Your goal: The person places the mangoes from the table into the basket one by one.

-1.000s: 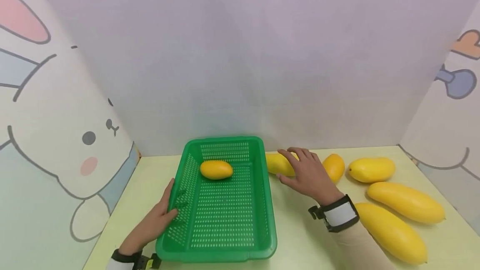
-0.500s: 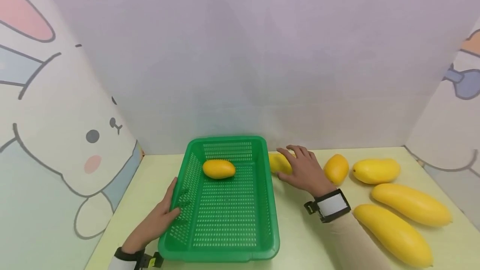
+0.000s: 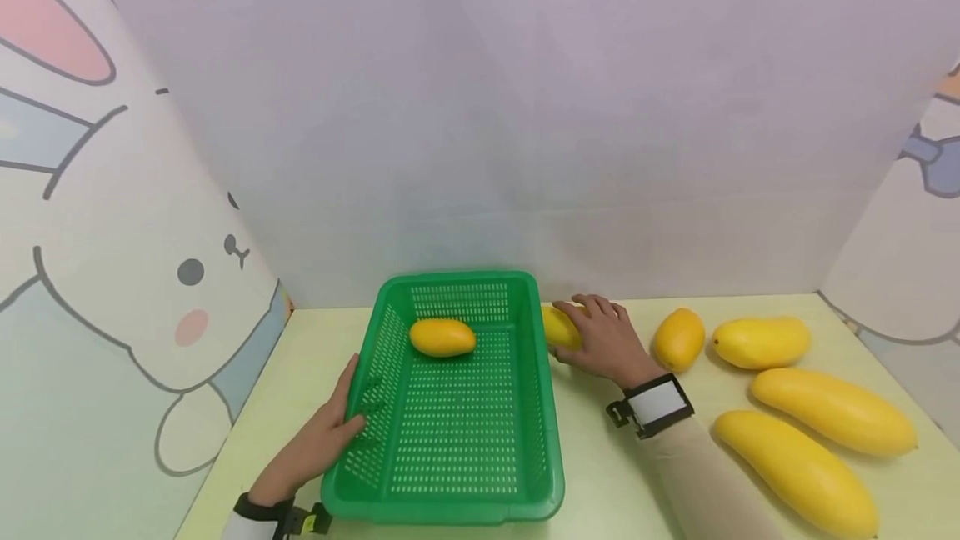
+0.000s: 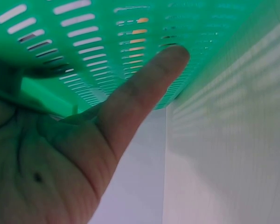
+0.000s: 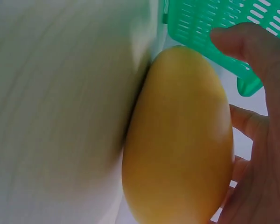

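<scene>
A green plastic basket (image 3: 553,440) stands on the table, with one orange-yellow mango (image 3: 442,337) near its far end. My left hand (image 3: 315,444) grips the basket's left side, thumb over the rim and fingers outside; the left wrist view shows a finger (image 4: 144,88) along the slotted wall (image 4: 91,42). Just right of the basket lies a yellow oval fruit (image 3: 559,330), partly covered by my right hand (image 3: 607,344). In the right wrist view the fruit (image 5: 177,140) lies on the table; the thumb (image 5: 245,39) stands apart from it, fingers behind its far side.
To the right lie an orange-yellow mango (image 3: 678,340), a shorter yellow fruit (image 3: 761,343) and two long yellow fruits (image 3: 832,409), (image 3: 798,473). A pale back wall (image 3: 525,148) rises close behind the basket. Side walls with cartoon drawings (image 3: 112,273) flank the table.
My right hand has come down closer over the yellow fruit beside the basket. The left hand keeps its hold on the basket; the whole head view has drifted slightly.
</scene>
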